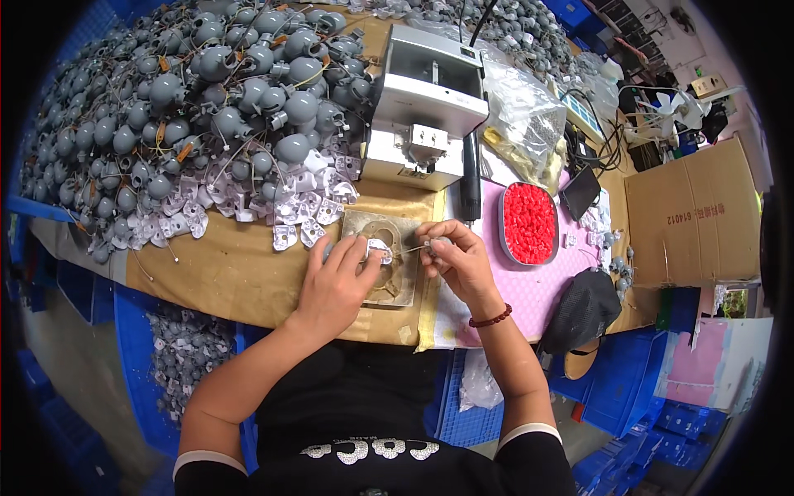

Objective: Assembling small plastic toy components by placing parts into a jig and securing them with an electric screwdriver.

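Note:
My left hand (335, 285) lies over the left side of a square metal plate (404, 221) with a round recess. Its fingers curl onto a white plastic bracket (378, 248), and a bit of grey shows beside the fingers. To the right of the plate, my right hand (463, 263) pinches a small grey part (438, 243) between thumb and fingers. A thin wire (411, 249) runs from this part toward the white bracket. What lies beneath my left palm is hidden.
A large pile of grey ball-shaped housings (165, 91) with wires covers the left, and white brackets (298, 215) lie along its edge. Behind the plate stands a silver bench machine (413, 149). Rightward are a tub of red caps (529, 223), a black cap (583, 310) and a cardboard box (695, 215).

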Demonstrator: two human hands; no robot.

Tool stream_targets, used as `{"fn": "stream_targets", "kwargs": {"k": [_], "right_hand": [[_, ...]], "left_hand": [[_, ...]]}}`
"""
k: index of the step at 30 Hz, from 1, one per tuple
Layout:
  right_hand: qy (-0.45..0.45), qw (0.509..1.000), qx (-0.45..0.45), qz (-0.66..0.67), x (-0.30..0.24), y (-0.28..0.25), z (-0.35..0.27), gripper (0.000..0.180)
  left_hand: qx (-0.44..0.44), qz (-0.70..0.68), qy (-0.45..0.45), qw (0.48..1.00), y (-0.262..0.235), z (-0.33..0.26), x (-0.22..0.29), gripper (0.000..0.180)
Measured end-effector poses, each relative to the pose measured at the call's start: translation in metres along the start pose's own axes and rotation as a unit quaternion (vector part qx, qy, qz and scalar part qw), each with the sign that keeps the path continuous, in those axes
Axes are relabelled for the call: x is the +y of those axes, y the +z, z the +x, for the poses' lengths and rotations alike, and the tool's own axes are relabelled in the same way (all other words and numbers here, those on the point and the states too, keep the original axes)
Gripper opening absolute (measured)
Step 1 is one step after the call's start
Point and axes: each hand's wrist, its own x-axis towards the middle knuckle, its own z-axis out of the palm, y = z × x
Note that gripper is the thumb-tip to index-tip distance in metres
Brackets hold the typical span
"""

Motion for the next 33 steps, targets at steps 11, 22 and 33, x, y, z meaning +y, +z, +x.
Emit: {"fn": "stream_targets", "kwargs": {"k": [11,22,33], "right_hand": [[0.07,0.987,-0.137,0.043,-0.005,0.018,0.012,0.038],[-0.163,0.812,-0.016,-0.56,-0.001,0.039,0.027,0.037],[-0.177,0.758,0.04,-0.626,0.009,0.041,0.024,0.062]], "left_hand": [[0.001,0.004,0.022,1.0,-0.005,0.001,-0.004,0.028],[0.018,-0.029,0.033,0.999,-0.003,0.001,-0.011,0.017],[-0.003,-0.126,-0.092,0.988,-0.006,0.021,-0.004,0.038]]}}
